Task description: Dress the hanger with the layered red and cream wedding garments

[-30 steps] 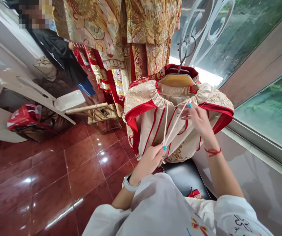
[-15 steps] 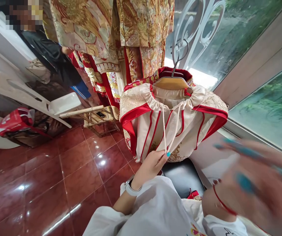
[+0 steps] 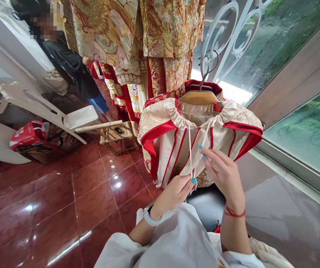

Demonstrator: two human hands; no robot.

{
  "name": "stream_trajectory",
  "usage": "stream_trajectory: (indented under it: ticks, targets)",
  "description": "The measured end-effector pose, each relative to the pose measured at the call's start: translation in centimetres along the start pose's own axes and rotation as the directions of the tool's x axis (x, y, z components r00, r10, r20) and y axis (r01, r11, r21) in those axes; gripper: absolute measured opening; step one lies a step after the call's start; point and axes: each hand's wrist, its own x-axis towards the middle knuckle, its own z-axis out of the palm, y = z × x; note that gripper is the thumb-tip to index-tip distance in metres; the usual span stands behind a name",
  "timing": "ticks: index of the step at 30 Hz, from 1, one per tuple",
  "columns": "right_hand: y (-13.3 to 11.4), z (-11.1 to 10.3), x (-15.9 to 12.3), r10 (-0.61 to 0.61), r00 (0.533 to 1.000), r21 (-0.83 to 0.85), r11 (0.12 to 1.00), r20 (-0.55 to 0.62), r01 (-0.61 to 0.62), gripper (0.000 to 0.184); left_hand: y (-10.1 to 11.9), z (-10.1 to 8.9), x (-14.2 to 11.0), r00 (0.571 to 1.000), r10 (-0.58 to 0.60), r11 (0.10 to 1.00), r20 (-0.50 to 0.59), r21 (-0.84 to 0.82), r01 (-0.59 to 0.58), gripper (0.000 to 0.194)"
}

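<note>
A cream garment with red trim [image 3: 160, 137] hangs from a wooden hanger [image 3: 199, 97], its neckline gathered. Two thin white drawstrings [image 3: 190, 149] come down from the neck opening. My left hand [image 3: 178, 191], wearing a white watch, pinches the lower ends of both strings between thumb and fingers. Close by, my right hand [image 3: 224, 171], with a red string bracelet, has its fingers stretched toward the right-hand string, fingertips at or beside it. Whether they touch it I cannot tell.
Gold-embroidered garments [image 3: 106, 29] hang behind. A black seat [image 3: 207, 208] is below, and a window with a white scroll grille [image 3: 232, 33] is at right. A folding bamboo stool [image 3: 118, 134], a white chair [image 3: 37, 108] and a person in black [image 3: 67, 63] are at left.
My right hand has swung in from the lower right to beside the strings. My left hand still pinches the string ends. The view has shifted slightly.
</note>
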Motion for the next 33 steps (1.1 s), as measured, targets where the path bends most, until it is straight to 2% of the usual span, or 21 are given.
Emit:
stream_trajectory:
  ticks: [4,6,9,11,13,15,18,21,23,26,28,30,32,33]
  targets:
    - [1.0,2.3,1.6,-0.017,0.991,0.064,0.998,-0.130,0.025,0.032,-0.1,0.3,0.1,1.000,0.009,0.997,0.017,-0.076,-0.008,0.053]
    - [1.2,2.7,2.1,-0.010,0.992,0.144,0.989,-0.126,0.028,0.036,-0.3,0.2,0.1,1.000,0.016,0.995,0.017,-0.104,-0.014,0.054]
    - [1.4,2.7,2.1,0.003,0.999,0.199,0.980,-0.049,0.007,0.036,-0.8,-0.1,-0.2,0.999,0.033,0.985,-0.010,-0.166,-0.034,0.056]
    - [1.3,2.6,1.9,0.063,0.994,0.269,0.962,-0.089,-0.037,0.030,-1.2,-0.3,-0.3,1.000,0.022,0.981,-0.019,-0.191,-0.025,0.056]
    - [0.9,2.8,1.9,0.157,0.973,0.362,0.928,-0.172,-0.085,0.027,-1.5,-0.3,-0.1,0.999,-0.025,0.990,-0.021,-0.142,0.022,0.054]
    - [0.1,3.2,2.2,0.203,0.961,0.375,0.919,-0.187,-0.121,0.027,-1.8,0.1,0.2,0.997,-0.070,0.997,-0.019,-0.024,0.070,0.048]
    - [-1.2,4.2,2.9,0.183,0.981,0.240,0.957,-0.067,-0.163,0.027,-1.9,1.0,0.4,0.999,-0.050,0.990,0.005,0.136,0.048,0.039]
    - [-1.7,5.2,3.1,0.184,0.983,0.187,0.965,0.005,-0.181,0.040,-1.8,1.4,0.3,1.000,-0.021,0.979,0.020,0.202,0.017,0.037]
    - [-1.4,5.5,2.9,0.195,0.981,0.215,0.958,-0.015,-0.187,0.049,-1.8,1.0,0.0,0.999,-0.046,0.974,0.023,0.223,0.040,0.039]
    - [-0.5,5.4,2.2,0.224,0.969,0.269,0.944,-0.104,-0.190,0.055,-2.0,0.1,-0.2,0.997,-0.078,0.975,0.012,0.208,0.074,0.041]
    - [0.1,5.2,1.7,0.224,0.965,0.291,0.940,-0.132,-0.179,0.053,-2.3,-0.4,0.0,0.996,-0.037,0.983,-0.077,0.178,0.051,0.034]
    - [0.4,5.0,1.3,0.219,0.966,0.311,0.936,-0.138,-0.168,0.050,-2.7,-0.8,0.7,0.972,0.042,0.990,-0.233,0.141,-0.009,0.019]
    - [0.5,4.8,1.0,0.227,0.964,0.334,0.927,-0.141,-0.169,0.048,-3.2,-1.0,2.0,0.928,0.098,0.994,-0.360,0.087,-0.071,0.031]
    - [0.5,4.7,1.0,0.231,0.962,0.344,0.923,-0.143,-0.171,0.047,-3.4,-1.1,2.8,0.915,0.108,0.994,-0.389,0.054,-0.095,0.038]
